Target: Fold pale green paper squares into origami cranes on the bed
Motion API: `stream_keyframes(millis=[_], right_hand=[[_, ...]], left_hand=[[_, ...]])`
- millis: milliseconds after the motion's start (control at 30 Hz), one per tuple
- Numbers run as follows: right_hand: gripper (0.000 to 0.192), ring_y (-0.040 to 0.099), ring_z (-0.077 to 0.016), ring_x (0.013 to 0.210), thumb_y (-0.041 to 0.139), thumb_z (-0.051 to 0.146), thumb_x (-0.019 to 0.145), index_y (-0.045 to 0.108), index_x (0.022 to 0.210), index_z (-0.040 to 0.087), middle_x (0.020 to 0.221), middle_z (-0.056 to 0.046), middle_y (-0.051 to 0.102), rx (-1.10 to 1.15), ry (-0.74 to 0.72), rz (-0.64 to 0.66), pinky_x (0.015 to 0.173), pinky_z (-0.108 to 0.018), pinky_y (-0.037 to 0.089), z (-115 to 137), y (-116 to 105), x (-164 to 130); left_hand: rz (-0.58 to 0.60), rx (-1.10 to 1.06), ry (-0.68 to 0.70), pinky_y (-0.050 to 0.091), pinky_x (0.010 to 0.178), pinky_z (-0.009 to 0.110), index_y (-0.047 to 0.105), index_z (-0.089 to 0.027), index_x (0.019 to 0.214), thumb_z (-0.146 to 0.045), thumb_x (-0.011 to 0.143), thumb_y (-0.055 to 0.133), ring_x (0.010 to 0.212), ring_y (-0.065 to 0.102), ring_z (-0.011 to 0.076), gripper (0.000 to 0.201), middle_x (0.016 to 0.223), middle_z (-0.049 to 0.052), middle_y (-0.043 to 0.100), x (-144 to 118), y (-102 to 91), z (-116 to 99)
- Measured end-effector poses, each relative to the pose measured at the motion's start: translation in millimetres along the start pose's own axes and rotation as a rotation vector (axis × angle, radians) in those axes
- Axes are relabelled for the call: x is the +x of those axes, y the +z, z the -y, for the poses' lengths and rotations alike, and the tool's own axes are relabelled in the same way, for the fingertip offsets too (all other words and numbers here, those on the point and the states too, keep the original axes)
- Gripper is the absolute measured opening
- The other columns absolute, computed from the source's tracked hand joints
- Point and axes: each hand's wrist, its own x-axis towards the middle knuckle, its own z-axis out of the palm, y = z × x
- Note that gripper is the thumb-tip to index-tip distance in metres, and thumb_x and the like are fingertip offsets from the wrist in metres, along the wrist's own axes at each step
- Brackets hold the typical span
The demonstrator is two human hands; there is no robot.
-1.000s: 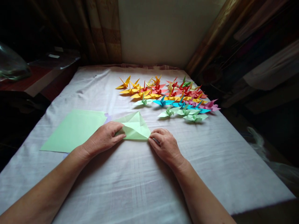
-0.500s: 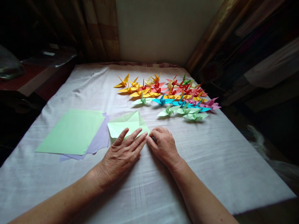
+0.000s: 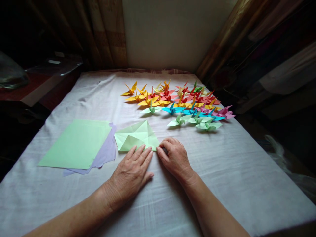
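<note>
Since a second earlier, the left hand (image 3: 132, 172) had moved from the folded paper's left part to lie palm down over its front edge. White cloth (image 3: 234, 174) covered the broad table. Both forearms reached in from the near side, the left slanting rightward and the right slanting leftward, so that the hands nearly met; the right hand (image 3: 174, 156) was curled. Paper cranes (image 3: 172, 109) in many colours stood in loose rows beyond the hands. On the left lay flat green sheets (image 3: 75, 143), partly covering purple sheets (image 3: 106, 151). Farther back, a clear plastic packet (image 3: 55, 66) rested on a red surface; its contents were too dim to tell. Between the green sheets and the right hand, the folded green paper (image 3: 142, 130) lay on the cloth, a triangular flap showing along its front. The left fingers were straight and fairly close together, tips on that front edge, thumb spread away, gripping nothing. The right thumb and forefinger were at its right-hand corner; whether they pinched or merely pressed it, I could not tell.
</note>
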Motion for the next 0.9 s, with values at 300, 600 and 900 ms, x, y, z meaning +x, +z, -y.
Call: stream_keyframes(millis=[300, 600, 900], right_hand=[[0.014, 0.058, -0.0216, 0.090, 0.064, 0.026, 0.088, 0.063, 0.075, 0.022, 0.090, -0.004, 0.067, -0.061, 0.051, 0.016, 0.082, -0.034, 0.039, 1.8, -4.2, 0.0], [0.015, 0.058, -0.0213, 0.088, 0.067, 0.025, 0.086, 0.062, 0.072, 0.022, 0.089, -0.003, 0.067, -0.091, 0.080, 0.012, 0.079, -0.034, 0.038, 4.5, -4.4, -0.2], [0.017, 0.058, -0.0215, 0.087, 0.066, 0.026, 0.087, 0.062, 0.072, 0.022, 0.087, -0.003, 0.066, -0.112, 0.080, 0.013, 0.078, -0.033, 0.038, 2.5, -4.9, 0.6]], left_hand=[[0.012, 0.060, -0.089, 0.039, 0.111, 0.045, 0.053, -0.012, 0.142, -0.056, 0.096, 0.052, 0.135, 0.050, 0.0333, 0.064, 0.148, 0.015, 0.053, -4.4, 2.5, -3.1], [-0.009, 0.123, -0.141, 0.043, 0.103, 0.044, 0.060, -0.015, 0.134, -0.052, 0.092, 0.062, 0.122, 0.059, 0.0316, 0.057, 0.137, 0.014, 0.063, -2.7, -0.4, -13.6], [-0.110, 0.165, -0.231, 0.040, 0.105, 0.048, 0.055, -0.015, 0.138, -0.039, 0.093, 0.062, 0.123, 0.055, 0.0340, 0.051, 0.137, 0.018, 0.058, 3.6, -23.6, 17.3]])
